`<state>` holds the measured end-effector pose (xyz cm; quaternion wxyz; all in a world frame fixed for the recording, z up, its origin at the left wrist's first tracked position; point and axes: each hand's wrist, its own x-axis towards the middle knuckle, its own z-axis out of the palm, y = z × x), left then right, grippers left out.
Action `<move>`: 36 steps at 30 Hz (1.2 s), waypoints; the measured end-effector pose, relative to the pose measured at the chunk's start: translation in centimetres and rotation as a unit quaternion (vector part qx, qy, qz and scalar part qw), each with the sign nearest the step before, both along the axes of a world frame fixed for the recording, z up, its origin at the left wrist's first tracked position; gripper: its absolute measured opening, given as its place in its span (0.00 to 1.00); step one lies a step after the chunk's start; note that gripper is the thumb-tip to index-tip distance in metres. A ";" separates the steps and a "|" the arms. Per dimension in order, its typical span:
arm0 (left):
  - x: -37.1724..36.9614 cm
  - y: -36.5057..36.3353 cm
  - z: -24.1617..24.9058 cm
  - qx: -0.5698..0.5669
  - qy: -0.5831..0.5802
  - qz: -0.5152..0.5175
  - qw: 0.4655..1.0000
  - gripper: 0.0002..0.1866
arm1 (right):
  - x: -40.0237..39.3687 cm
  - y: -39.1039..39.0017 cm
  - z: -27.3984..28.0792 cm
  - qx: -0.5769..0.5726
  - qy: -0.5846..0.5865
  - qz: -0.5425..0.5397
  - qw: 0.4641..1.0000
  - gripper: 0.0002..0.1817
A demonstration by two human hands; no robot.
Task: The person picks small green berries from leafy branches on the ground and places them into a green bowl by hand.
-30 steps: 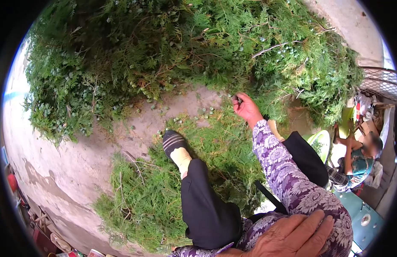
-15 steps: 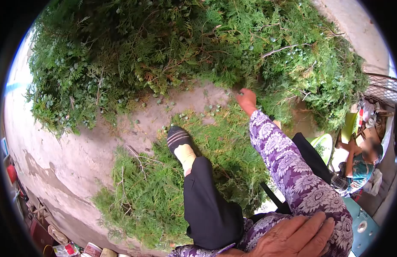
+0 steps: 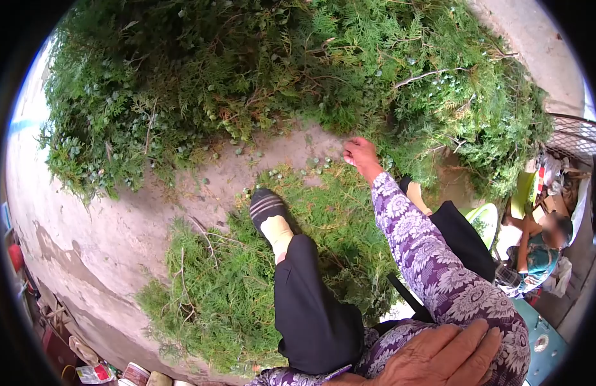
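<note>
My right hand point(image 3: 360, 154) reaches down beside the gap of bare ground, its fingers curled together. Whatever they may hold is too small to make out. Small green seed cones point(image 3: 320, 162) lie scattered on the ground just left of it. Behind the fingers rises a large heap of green conifer branches point(image 3: 246, 77). My left hand point(image 3: 436, 354) lies flat across my purple flowered right sleeve point(image 3: 465, 283), fingers extended and holding nothing visible. Under my leg spreads a lower layer of cut conifer sprigs point(image 3: 246, 315).
My dark striped shoe point(image 3: 269, 207) stands at the edge of the sprigs. To the right is a light green basin point(image 3: 483, 224), and beyond it another person point(image 3: 539, 251) sits among bags and boxes. Concrete ground point(image 3: 105, 257) stretches left, with assorted containers point(image 3: 136, 374) at the lower left.
My right hand has moved slightly left and down, away from the heap toward the scattered cones, with its fingers curled tighter. My left hand stays on the sleeve.
</note>
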<state>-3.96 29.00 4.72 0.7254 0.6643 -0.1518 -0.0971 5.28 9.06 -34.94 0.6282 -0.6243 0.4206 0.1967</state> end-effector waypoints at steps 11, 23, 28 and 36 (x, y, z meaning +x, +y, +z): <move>0.2 0.5 -0.1 -0.004 0.019 -0.005 1.000 0.20 | 1.7 0.4 -3.0 -0.146 0.016 0.041 0.988 0.06; -0.1 0.6 -0.1 0.007 -0.002 -0.001 1.000 0.20 | -2.1 -1.5 -1.0 -0.010 0.030 0.089 0.996 0.04; -0.2 0.7 -0.1 0.005 0.011 0.008 1.000 0.19 | -3.3 -0.9 -2.1 -0.436 -0.128 0.403 0.794 0.07; -0.2 0.8 -0.1 -0.002 0.015 0.002 1.000 0.19 | -3.1 -2.4 -1.4 0.144 0.038 0.033 0.988 0.06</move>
